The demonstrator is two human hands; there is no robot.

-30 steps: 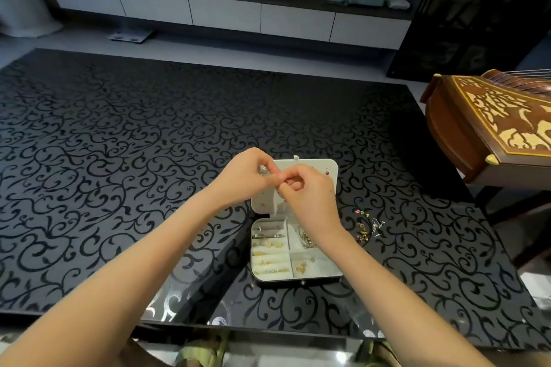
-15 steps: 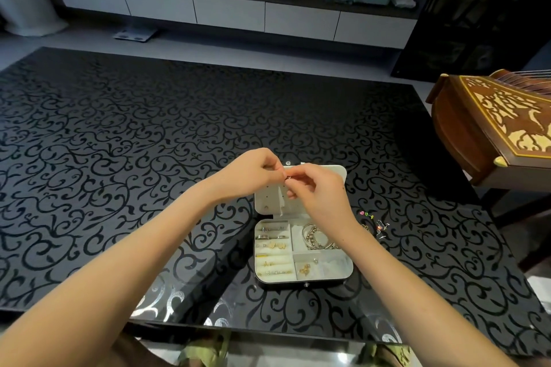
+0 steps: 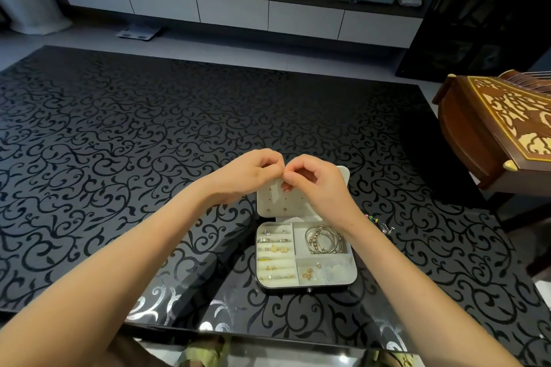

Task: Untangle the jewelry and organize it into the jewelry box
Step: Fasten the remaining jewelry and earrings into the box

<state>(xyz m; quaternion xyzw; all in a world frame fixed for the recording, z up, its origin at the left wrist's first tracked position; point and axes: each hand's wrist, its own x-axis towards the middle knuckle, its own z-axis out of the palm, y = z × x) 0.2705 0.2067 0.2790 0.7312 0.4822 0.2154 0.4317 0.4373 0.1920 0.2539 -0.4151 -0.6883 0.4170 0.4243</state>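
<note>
Above the raised lid (image 3: 274, 199) of the open, white-lined jewelry box (image 3: 307, 287), both hands meet fingertip to fingertip. The left hand (image 3: 250, 173) reaches in from the box's left and the right hand (image 3: 317, 188) covers the lid's right half. On each, thumb and forefinger are closed in a tight pinch with the other fingers curled under. Whatever sits in that pinch is too small to make out.

The sorted jewelry lies inside the box, nearer than the fingers and clear of them. Silver bangles (image 3: 323, 238) fill the far-right compartment, rings (image 3: 274, 240) sit in the left-hand rolls, and small gold pieces (image 3: 308, 274) lie in the near middle compartment.

Just right of the box, a few loose jewelry bits (image 3: 386, 229) rest on the black scroll-patterned glass table (image 3: 119, 158), with neither hand touching them.
</note>
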